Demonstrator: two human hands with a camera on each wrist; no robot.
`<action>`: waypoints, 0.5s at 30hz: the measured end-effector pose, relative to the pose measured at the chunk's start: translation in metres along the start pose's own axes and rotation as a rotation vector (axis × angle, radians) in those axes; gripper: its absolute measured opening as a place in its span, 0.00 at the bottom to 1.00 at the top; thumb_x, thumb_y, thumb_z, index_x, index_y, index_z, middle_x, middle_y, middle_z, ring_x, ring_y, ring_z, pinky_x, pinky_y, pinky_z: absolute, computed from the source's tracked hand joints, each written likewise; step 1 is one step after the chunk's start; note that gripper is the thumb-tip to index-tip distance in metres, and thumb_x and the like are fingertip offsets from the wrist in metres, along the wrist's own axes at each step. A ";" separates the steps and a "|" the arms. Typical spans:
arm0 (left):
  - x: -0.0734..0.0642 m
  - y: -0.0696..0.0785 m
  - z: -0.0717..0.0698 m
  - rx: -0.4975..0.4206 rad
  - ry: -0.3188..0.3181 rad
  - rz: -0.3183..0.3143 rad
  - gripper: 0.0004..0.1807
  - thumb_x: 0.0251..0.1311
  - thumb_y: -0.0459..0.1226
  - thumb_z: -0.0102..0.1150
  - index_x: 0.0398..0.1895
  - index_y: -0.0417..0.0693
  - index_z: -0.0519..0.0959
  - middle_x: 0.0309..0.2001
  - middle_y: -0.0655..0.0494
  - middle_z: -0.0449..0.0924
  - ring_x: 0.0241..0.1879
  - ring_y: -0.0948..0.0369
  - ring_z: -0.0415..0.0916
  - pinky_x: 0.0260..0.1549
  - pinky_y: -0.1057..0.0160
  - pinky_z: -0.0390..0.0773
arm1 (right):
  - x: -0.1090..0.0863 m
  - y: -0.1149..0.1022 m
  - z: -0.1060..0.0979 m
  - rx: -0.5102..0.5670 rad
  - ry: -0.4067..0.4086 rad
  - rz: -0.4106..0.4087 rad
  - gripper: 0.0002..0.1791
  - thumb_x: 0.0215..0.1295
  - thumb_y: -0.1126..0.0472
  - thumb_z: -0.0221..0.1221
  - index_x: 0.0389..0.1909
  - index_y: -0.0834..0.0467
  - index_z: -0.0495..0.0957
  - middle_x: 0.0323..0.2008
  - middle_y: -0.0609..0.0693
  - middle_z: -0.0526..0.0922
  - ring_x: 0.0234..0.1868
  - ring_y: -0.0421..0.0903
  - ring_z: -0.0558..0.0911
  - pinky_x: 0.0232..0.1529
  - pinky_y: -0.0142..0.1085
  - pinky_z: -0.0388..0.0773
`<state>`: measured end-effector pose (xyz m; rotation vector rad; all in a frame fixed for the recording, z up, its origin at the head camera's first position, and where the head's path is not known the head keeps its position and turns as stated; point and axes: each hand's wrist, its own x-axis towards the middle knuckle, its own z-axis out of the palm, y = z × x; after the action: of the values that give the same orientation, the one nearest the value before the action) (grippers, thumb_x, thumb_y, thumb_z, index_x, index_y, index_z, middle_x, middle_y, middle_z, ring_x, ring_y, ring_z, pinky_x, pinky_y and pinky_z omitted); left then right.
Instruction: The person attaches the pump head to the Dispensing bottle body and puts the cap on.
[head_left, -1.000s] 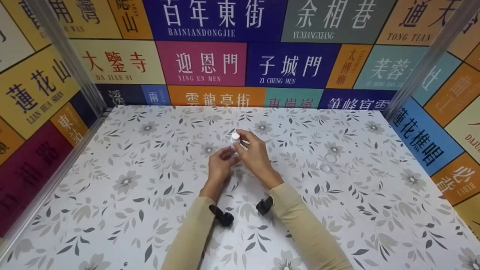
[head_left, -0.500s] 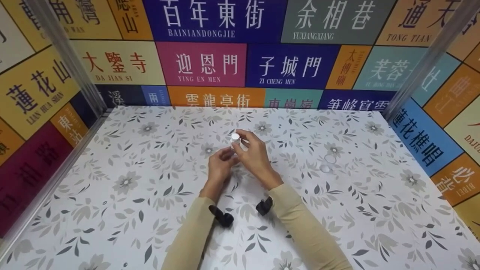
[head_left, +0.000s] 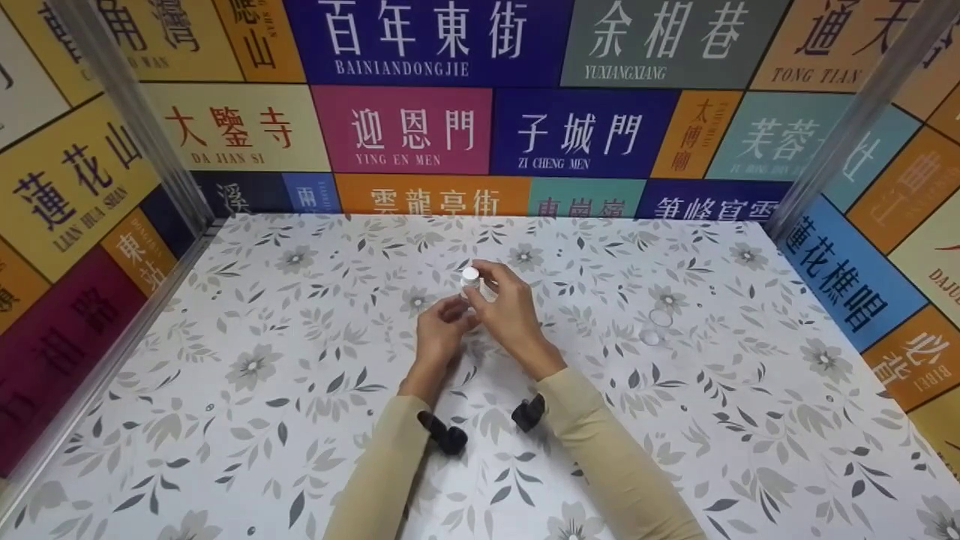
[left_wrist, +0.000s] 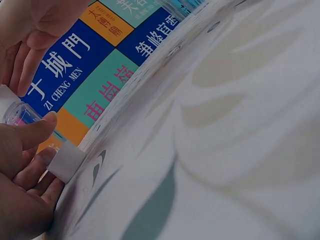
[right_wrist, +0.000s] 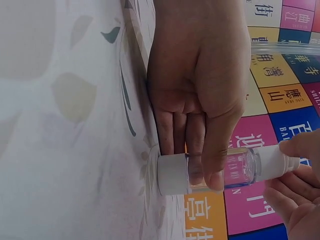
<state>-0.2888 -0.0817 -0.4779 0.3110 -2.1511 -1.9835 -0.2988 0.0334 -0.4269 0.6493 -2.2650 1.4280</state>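
Observation:
A small clear bottle [right_wrist: 239,165] with a white base [right_wrist: 172,174] and a white top [right_wrist: 270,162] stands upright, its base right at the tabletop. Low on the clear body, my left hand [head_left: 439,330] grips it between thumb and fingers. My right hand [head_left: 514,304] holds the white top from above, thumb and fingers around it. In the left wrist view, the left hand [left_wrist: 22,185] partly hides the body, and the right hand's fingers [left_wrist: 32,65] extend beside the top.
A clear, see-through cap-like piece [head_left: 651,336] lies on the flower-patterned table [head_left: 337,450], right of the hands. Walls of coloured sign panels [head_left: 405,127] border the back and sides. Black wrist cameras [head_left: 450,439] sit on both forearms.

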 end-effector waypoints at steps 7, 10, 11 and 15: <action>-0.001 0.001 0.001 0.027 0.008 0.024 0.22 0.54 0.27 0.69 0.54 0.33 0.80 0.52 0.38 0.85 0.56 0.46 0.82 0.53 0.59 0.84 | 0.000 0.000 0.001 0.001 0.000 -0.007 0.19 0.65 0.68 0.63 0.56 0.68 0.77 0.51 0.63 0.85 0.55 0.56 0.85 0.56 0.41 0.84; -0.001 0.001 0.000 0.026 0.010 0.023 0.22 0.53 0.29 0.70 0.53 0.33 0.81 0.52 0.38 0.85 0.56 0.46 0.82 0.54 0.59 0.83 | -0.001 0.000 0.001 -0.009 -0.006 0.002 0.18 0.65 0.68 0.64 0.55 0.67 0.78 0.50 0.62 0.85 0.53 0.56 0.86 0.55 0.40 0.85; -0.001 0.001 0.000 0.024 0.008 0.023 0.22 0.53 0.29 0.71 0.53 0.33 0.81 0.52 0.38 0.85 0.57 0.47 0.82 0.54 0.59 0.83 | -0.001 0.000 0.001 -0.009 -0.006 0.004 0.18 0.64 0.68 0.64 0.55 0.67 0.78 0.50 0.62 0.85 0.53 0.56 0.86 0.54 0.40 0.85; 0.000 0.001 0.000 0.004 0.000 0.009 0.23 0.53 0.29 0.71 0.53 0.34 0.80 0.53 0.38 0.85 0.57 0.47 0.82 0.55 0.58 0.83 | 0.000 0.000 0.001 -0.001 -0.005 0.010 0.19 0.63 0.68 0.65 0.55 0.67 0.78 0.51 0.62 0.85 0.54 0.56 0.86 0.55 0.39 0.84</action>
<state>-0.2886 -0.0820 -0.4768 0.3017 -2.1526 -1.9748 -0.2986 0.0327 -0.4269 0.6427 -2.2756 1.4312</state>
